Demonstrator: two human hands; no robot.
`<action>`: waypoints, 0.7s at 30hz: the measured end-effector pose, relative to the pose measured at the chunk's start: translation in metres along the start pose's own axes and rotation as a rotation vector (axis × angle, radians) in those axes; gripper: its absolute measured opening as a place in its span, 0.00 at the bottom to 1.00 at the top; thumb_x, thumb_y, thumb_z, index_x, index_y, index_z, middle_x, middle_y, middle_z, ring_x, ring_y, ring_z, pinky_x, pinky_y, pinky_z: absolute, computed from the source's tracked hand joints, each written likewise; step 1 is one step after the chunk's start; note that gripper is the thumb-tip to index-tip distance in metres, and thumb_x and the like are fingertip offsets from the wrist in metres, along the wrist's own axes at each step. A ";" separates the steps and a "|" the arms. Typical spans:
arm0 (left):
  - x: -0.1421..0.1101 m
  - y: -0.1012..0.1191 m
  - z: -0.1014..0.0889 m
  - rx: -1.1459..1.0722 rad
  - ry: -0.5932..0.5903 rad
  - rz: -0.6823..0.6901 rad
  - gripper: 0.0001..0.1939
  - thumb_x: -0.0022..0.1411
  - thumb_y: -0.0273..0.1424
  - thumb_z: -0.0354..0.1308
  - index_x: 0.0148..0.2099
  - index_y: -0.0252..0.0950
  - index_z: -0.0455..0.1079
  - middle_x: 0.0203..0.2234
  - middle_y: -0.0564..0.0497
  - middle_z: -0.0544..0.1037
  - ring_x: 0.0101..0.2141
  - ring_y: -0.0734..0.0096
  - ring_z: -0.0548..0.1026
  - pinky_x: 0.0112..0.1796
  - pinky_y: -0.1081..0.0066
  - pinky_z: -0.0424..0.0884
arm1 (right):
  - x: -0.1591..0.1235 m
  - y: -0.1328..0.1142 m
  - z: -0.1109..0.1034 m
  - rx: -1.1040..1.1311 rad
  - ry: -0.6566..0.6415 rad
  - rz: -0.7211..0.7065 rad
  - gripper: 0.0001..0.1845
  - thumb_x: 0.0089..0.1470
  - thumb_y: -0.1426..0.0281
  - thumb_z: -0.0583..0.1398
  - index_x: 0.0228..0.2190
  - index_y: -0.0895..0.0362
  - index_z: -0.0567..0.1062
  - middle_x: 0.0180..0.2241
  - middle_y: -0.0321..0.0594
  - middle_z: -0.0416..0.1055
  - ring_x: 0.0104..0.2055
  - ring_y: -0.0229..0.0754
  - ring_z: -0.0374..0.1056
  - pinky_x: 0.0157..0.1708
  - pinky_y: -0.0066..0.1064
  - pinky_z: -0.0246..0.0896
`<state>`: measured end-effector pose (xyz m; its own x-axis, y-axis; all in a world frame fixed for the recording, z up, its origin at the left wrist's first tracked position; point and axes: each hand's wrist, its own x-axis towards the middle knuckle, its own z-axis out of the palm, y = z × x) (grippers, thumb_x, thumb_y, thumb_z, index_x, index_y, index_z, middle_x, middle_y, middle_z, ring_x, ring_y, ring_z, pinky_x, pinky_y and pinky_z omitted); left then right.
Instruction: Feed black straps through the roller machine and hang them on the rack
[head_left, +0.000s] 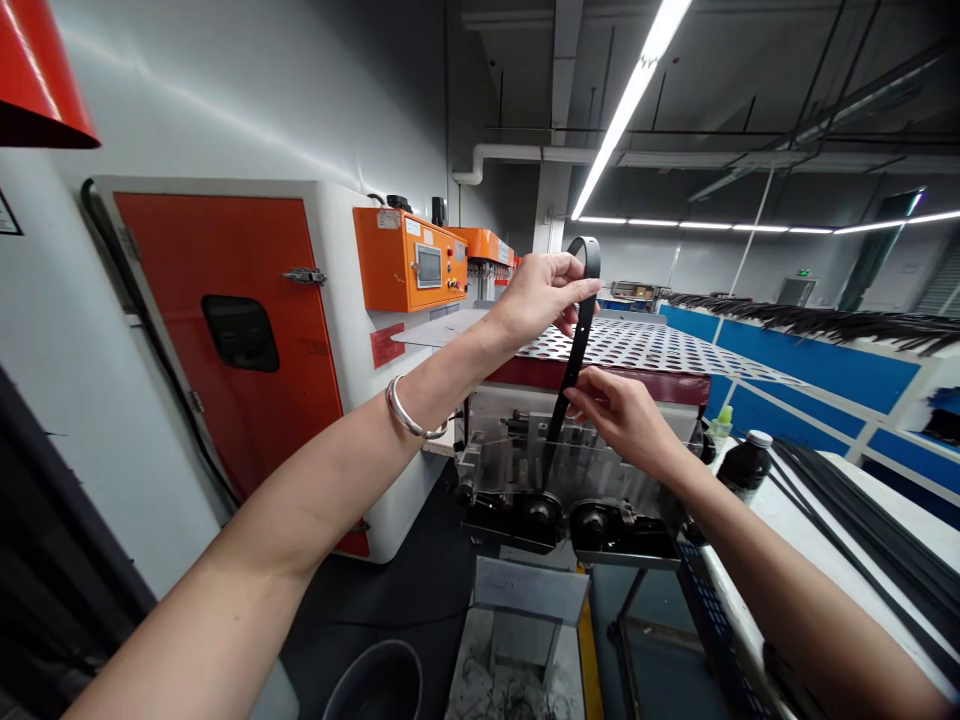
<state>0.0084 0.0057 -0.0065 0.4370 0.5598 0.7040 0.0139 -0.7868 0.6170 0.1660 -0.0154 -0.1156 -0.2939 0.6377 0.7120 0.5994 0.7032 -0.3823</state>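
Note:
A black belt strap (pixel 578 345) with small holes hangs in front of me, looped over at its top. My left hand (pixel 546 292) pinches it just below the loop. Lower down, my right hand (pixel 616 412) closes thumb and fingers on the strap's edge. The strap's lower end runs down behind a clear plastic guard (pixel 495 468) into a machine with two black roller units (pixel 541 512); where it ends is hidden. Behind the strap lies a white perforated sheet (pixel 645 345) on top of the machine.
An orange control box (pixel 409 262) and a cabinet with an orange door (pixel 232 330) stand at left. On the right, a white table (pixel 832 560) bears more black straps (pixel 877 530) and a dark bottle (pixel 746 465). A round bin (pixel 379 680) sits on the floor below.

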 end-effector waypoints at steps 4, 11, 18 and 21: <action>0.003 -0.005 0.002 0.013 -0.009 0.034 0.06 0.62 0.27 0.56 0.32 0.33 0.64 0.25 0.49 0.74 0.22 0.80 0.68 0.25 0.70 0.67 | -0.002 0.005 -0.008 -0.056 -0.034 0.008 0.12 0.61 0.63 0.55 0.27 0.55 0.66 0.26 0.38 0.71 0.28 0.39 0.69 0.29 0.29 0.62; -0.003 -0.027 0.011 0.134 -0.076 -0.035 0.11 0.59 0.31 0.60 0.27 0.35 0.63 0.15 0.57 0.64 0.16 0.80 0.64 0.21 0.70 0.61 | -0.023 0.014 -0.016 -0.273 -0.099 0.004 0.12 0.60 0.62 0.57 0.28 0.56 0.71 0.27 0.36 0.70 0.26 0.37 0.64 0.28 0.29 0.55; -0.023 -0.052 0.025 0.418 -0.042 0.031 0.12 0.56 0.33 0.60 0.23 0.34 0.69 0.18 0.55 0.69 0.21 0.78 0.64 0.26 0.70 0.58 | -0.085 -0.007 -0.019 -0.088 -0.118 0.157 0.15 0.61 0.57 0.56 0.34 0.55 0.74 0.29 0.37 0.71 0.27 0.38 0.63 0.26 0.29 0.52; -0.045 -0.056 0.030 0.535 0.047 0.003 0.12 0.57 0.35 0.59 0.25 0.34 0.70 0.21 0.52 0.74 0.25 0.74 0.68 0.29 0.69 0.58 | -0.128 0.003 0.005 0.098 -0.309 0.274 0.18 0.62 0.56 0.55 0.28 0.55 0.73 0.25 0.36 0.69 0.27 0.38 0.62 0.25 0.29 0.50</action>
<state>0.0155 0.0171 -0.0832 0.3973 0.5586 0.7281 0.4745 -0.8042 0.3580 0.2019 -0.0931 -0.2113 -0.3515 0.8590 0.3721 0.6174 0.5115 -0.5976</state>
